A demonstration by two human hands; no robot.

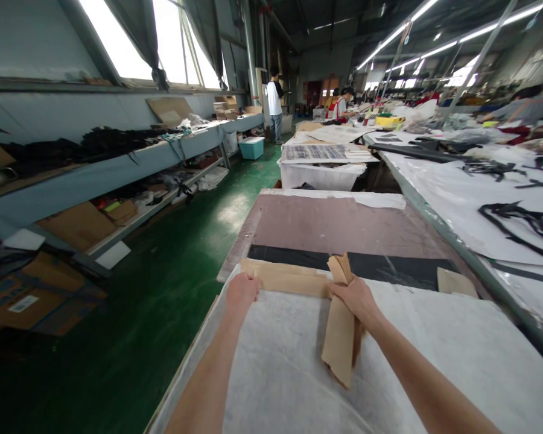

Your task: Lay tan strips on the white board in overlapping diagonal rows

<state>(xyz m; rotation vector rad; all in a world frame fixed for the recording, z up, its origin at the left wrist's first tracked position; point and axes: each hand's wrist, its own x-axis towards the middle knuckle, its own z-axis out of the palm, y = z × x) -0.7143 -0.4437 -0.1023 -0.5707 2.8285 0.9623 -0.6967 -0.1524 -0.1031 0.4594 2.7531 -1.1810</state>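
My left hand is closed in a pinch on the left end of a flat brown paper strip, which lies along the far edge of a white sheet. My right hand grips a folded bundle of brown paper strips that stands across the right end of the flat strip. The bundle's lower end hangs over the white sheet. Just beyond the flat strip runs a black strip on a brownish board. A small beige piece lies at the black strip's right end.
A white bin stands beyond the board. On the right, a long table carries black strips. The green floor runs along the left, beside a bench and a cardboard box. People are farther back.
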